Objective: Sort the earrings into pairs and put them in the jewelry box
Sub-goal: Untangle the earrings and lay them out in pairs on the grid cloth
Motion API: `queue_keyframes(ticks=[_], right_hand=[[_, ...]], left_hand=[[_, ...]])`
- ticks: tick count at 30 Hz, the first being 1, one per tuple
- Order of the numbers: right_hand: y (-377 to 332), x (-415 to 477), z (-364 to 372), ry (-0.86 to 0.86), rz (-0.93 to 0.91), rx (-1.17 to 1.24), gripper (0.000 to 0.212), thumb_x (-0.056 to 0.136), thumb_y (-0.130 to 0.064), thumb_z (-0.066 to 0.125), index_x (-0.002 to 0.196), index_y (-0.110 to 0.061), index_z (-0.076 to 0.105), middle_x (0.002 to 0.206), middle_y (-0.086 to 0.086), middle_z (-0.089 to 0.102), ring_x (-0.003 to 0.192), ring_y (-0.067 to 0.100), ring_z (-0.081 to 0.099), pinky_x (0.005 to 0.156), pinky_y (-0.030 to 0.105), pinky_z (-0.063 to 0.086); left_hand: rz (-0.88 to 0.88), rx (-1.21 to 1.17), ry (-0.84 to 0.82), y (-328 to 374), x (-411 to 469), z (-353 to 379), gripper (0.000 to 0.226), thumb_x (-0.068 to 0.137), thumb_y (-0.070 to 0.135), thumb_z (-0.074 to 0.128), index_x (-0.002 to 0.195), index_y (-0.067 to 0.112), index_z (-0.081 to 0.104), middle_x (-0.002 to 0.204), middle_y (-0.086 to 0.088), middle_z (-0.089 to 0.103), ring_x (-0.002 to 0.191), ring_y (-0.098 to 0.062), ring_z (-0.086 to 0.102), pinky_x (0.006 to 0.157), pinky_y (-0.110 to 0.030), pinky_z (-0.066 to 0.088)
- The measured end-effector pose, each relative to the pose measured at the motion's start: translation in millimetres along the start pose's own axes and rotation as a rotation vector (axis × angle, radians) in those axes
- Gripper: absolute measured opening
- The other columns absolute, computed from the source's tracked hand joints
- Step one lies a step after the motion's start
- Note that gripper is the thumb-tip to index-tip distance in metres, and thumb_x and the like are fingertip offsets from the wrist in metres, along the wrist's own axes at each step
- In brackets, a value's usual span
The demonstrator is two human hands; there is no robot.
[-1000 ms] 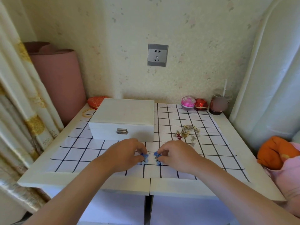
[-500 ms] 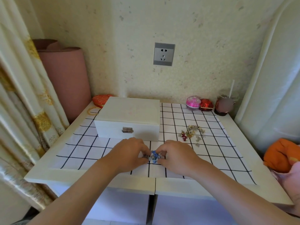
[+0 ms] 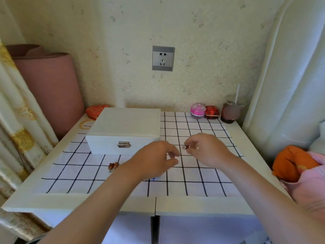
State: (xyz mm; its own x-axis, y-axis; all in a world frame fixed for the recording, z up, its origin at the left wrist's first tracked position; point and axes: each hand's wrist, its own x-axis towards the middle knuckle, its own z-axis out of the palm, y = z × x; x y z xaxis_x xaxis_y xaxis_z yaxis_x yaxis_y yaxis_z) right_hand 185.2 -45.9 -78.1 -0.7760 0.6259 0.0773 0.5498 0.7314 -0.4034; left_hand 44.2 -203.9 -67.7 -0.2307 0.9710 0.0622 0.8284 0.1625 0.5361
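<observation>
**Red earring pinched in right hand, box lid shut**

- Right hand (image 3: 209, 150): raised over the grid cloth (image 3: 193, 173), just right of the jewelry box (image 3: 123, 132). A small reddish earring (image 3: 186, 147) is pinched at the fingertips; a second pale bit is seen near the fingers, too blurred to identify.
- Left hand (image 3: 154, 160): fingers loosely curled, thumb and forefinger apart, nothing seen gripped. Held beside the right hand, not touching it.
- Jewelry box: white, lid closed, metal clasp (image 3: 124, 144) facing the camera, set on the back left of the cloth.
- A reddish earring pair (image 3: 113, 166) is laid on the cloth in front of the box, left of the left forearm.
- A blue speck (image 3: 153, 178) is seen under the left wrist, mostly hidden.
</observation>
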Motion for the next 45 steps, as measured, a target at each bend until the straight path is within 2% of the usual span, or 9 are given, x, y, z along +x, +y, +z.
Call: queue_keyframes(ticks=[6,9,14,19,23,30,34,38,45], right_hand=[[40,12,-2,-0.002,-0.002,-0.104,0.028,0.091,-0.025,0.067,0.115,-0.037,0.071,0.108,-0.011,0.063,0.099,0.013,0.06,0.079,0.03,0.049],[48,18,-1,0.013,-0.041,-0.132,0.028,0.092,-0.024,0.066,0.117,-0.036,0.071,0.108,-0.009,0.06,0.093,0.011,0.055,0.074,0.027,0.042],[54,23,4,0.023,-0.103,-0.074,0.022,0.092,-0.029,0.068,0.112,-0.037,0.073,0.105,-0.009,0.061,0.096,0.014,0.06,0.079,0.035,0.052],[53,31,9,0.025,-0.125,-0.094,0.022,0.094,-0.033,0.065,0.115,-0.037,0.072,0.108,-0.01,0.059,0.1,0.014,0.056,0.077,0.032,0.048],[49,35,11,0.012,-0.133,-0.087,0.021,0.093,-0.032,0.066,0.112,-0.036,0.074,0.108,-0.01,0.059,0.101,0.014,0.056,0.077,0.031,0.047],[37,38,15,0.016,-0.151,-0.154,0.015,0.092,-0.036,0.068,0.103,-0.033,0.077,0.102,-0.007,0.061,0.098,0.017,0.058,0.078,0.032,0.048],[34,38,15,0.025,-0.143,-0.176,0.013,0.09,-0.039,0.069,0.1,-0.034,0.076,0.099,-0.007,0.061,0.1,0.018,0.055,0.082,0.034,0.048],[31,36,15,0.029,-0.127,-0.214,0.016,0.092,-0.039,0.068,0.104,-0.033,0.076,0.104,-0.004,0.063,0.105,0.019,0.052,0.086,0.033,0.044],[34,16,-9,-0.017,-0.122,-0.103,0.009,0.089,-0.037,0.071,0.097,-0.033,0.075,0.098,-0.013,0.061,0.094,0.011,0.058,0.081,0.032,0.049]], left_hand=[[-0.001,0.166,-0.003,14,61,40,0.035,0.097,0.01,0.052,0.125,0.027,0.064,0.119,-0.001,0.06,0.107,-0.019,0.057,0.092,-0.033,0.049],[-0.014,0.253,0.047,14,78,54,0.031,0.097,0.021,0.055,0.124,0.033,0.065,0.111,0.001,0.058,0.105,-0.019,0.055,0.087,-0.036,0.052],[-0.028,0.39,0.003,14,97,61,0.026,0.095,0.023,0.062,0.118,0.034,0.069,0.105,0.001,0.056,0.101,-0.019,0.055,0.083,-0.034,0.053],[-0.062,0.305,-0.022,14,94,54,0.011,0.089,0.026,0.071,0.098,0.026,0.076,0.11,0.002,0.053,0.102,-0.019,0.055,0.085,-0.034,0.052],[-0.133,0.299,-0.101,17,80,42,0.017,0.095,0.021,0.061,0.107,0.02,0.074,0.114,0.001,0.061,0.106,-0.021,0.06,0.092,-0.032,0.05],[-0.107,0.309,-0.07,10,44,37,0.013,0.094,0.028,0.058,0.098,0.034,0.068,0.103,0.014,0.065,0.097,-0.009,0.059,0.08,-0.023,0.048],[-0.082,0.241,-0.124,9,42,38,0.024,0.092,0.021,0.059,0.113,0.033,0.063,0.109,0.013,0.064,0.102,-0.011,0.058,0.09,-0.03,0.051],[-0.081,0.204,-0.176,7,40,36,0.045,0.088,0.016,0.062,0.129,0.033,0.053,0.114,0.013,0.062,0.102,-0.01,0.054,0.089,-0.028,0.049],[-0.089,0.199,-0.167,3,46,39,0.016,0.087,0.031,0.069,0.103,0.034,0.068,0.098,0.014,0.065,0.093,-0.008,0.058,0.084,-0.029,0.052]])
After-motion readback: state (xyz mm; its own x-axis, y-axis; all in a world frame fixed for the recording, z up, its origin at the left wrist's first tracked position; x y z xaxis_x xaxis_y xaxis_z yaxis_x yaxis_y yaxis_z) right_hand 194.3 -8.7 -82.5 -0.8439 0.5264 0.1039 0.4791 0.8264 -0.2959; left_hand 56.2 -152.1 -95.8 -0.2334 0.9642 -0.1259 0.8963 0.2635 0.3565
